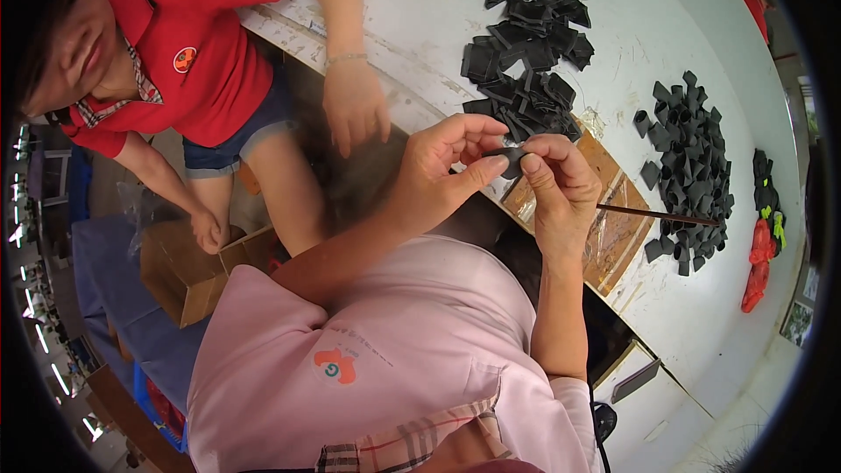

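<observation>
I have both hands up at the edge of the white counter [653,26], one small dark piece [509,165] between them. The left hand [441,162] has its grip clamped on that piece, thumb against finger, and the right hand [567,182] pinches its other side. A thin brown rod [659,214] runs out from the right hand above a wooden board [618,243]; from here I can't be sure that hand holds it. Flat black pieces [530,35] lie heaped beyond my hands, with a pile of curled black pieces [688,162] to the right. A co-worker [210,61] in red is at the left.
</observation>
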Available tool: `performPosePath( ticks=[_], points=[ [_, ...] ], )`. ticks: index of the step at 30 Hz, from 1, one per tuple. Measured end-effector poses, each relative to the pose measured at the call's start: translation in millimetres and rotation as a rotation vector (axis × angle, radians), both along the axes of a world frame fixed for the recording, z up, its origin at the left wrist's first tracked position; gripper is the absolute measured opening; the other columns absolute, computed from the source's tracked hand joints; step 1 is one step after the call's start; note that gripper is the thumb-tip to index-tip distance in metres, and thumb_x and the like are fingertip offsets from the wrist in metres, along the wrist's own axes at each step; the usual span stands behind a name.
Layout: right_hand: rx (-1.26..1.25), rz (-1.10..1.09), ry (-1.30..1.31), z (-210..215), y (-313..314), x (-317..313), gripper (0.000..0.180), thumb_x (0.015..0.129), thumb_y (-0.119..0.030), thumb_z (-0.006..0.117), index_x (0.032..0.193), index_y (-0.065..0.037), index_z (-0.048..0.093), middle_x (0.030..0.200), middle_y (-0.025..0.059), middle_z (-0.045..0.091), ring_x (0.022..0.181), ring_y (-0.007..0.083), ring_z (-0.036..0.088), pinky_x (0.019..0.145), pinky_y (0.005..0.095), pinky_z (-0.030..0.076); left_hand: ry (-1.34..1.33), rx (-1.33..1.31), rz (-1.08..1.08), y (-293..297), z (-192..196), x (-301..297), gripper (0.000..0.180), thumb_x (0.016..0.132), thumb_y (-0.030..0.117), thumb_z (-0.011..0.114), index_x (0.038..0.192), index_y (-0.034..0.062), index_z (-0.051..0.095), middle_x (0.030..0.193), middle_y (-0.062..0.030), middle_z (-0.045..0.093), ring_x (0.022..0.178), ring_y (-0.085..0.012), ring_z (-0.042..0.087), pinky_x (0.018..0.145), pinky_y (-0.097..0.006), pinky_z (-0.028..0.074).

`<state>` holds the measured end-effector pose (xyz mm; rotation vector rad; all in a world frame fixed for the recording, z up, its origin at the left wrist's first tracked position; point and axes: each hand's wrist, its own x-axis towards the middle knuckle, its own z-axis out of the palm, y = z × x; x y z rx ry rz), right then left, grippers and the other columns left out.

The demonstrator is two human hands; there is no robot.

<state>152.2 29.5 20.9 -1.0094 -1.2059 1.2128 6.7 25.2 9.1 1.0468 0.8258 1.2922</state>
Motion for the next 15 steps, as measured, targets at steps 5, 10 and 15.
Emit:
performPosePath(
  ticks=[5, 10, 15],
  points=[
    [0.070, 0.014, 0.008, -6, 0, -1, 0.008, 0.078, 0.001, 0.059, 0.085, 0.000, 0.058, 0.082, 0.0016, 0.054, 0.067, 0.0060, 0.045, 0.060, 0.0178, 0.037, 0.215, 0.270, 0.163, 5, -15, 5, 0.014, 0.072, -0.003, 0.062, 0.085, 0.0012, 0.061, 0.077, -0.0050, 0.059, 0.064, -0.0086, 0.054, 0.056, -0.020, 0.044],
    [-0.102, -0.001, 0.008, -6, -6, 2, 0.009, 0.075, 0.000, 0.062, 0.083, 0.001, 0.058, 0.078, 0.0017, 0.055, 0.063, 0.0067, 0.046, 0.056, 0.0182, 0.037, 0.466, 0.405, 0.196, 5, -8, 5, 0.012, 0.073, -0.004, 0.061, 0.085, -0.0009, 0.060, 0.076, -0.0055, 0.059, 0.065, -0.0080, 0.054, 0.055, -0.020, 0.044],
    [0.220, -0.184, -0.575, 11, -23, 21, 0.012, 0.069, 0.004, 0.061, 0.080, 0.002, 0.059, 0.069, 0.0082, 0.055, 0.058, 0.0148, 0.050, 0.053, 0.0226, 0.040, 0.350, 0.101, -0.029, 7, -7, 10, 0.011, 0.078, -0.001, 0.059, 0.089, -0.0034, 0.059, 0.074, -0.0037, 0.059, 0.066, -0.0065, 0.055, 0.056, -0.019, 0.044]
  ],
)
